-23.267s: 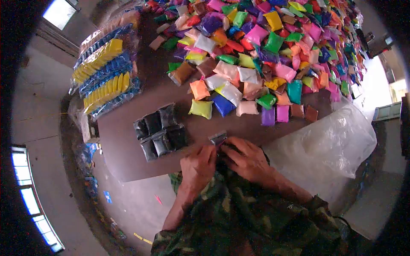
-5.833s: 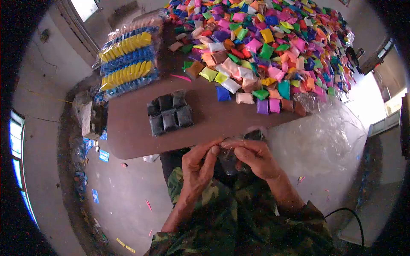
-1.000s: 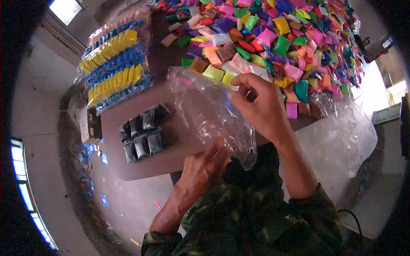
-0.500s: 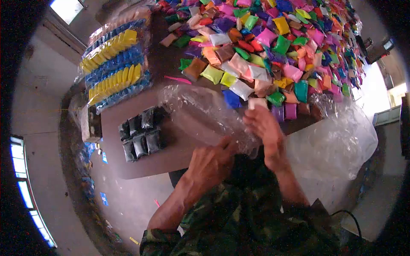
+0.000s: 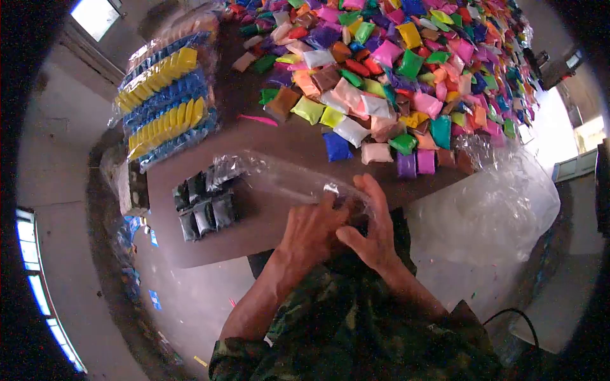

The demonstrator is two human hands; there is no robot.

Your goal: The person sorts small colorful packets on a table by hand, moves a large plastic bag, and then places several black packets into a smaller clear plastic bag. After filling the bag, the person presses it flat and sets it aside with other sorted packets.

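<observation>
The left hand (image 5: 309, 230) has bent fingers on the clear plastic bag (image 5: 283, 176); I can't tell if they pinch. The right hand (image 5: 373, 236) is close by, thumb and fingers apart. The bag is above the brown table (image 5: 267, 219).

I see thin, clear plastic film (image 5: 295, 180) at the centre of the frame, glossy and creased, with white glints. The black packets (image 5: 203, 214) left of centre are slick plastic with a soft shine, and the heaped coloured packets (image 5: 413, 66) at upper right look smooth and glossy too. At right, the large bag (image 5: 486, 206) is milky, wrinkled plastic. The table top (image 5: 257, 230) is smooth with a dull sheen; my sleeve (image 5: 238, 360) is matt cloth
</observation>
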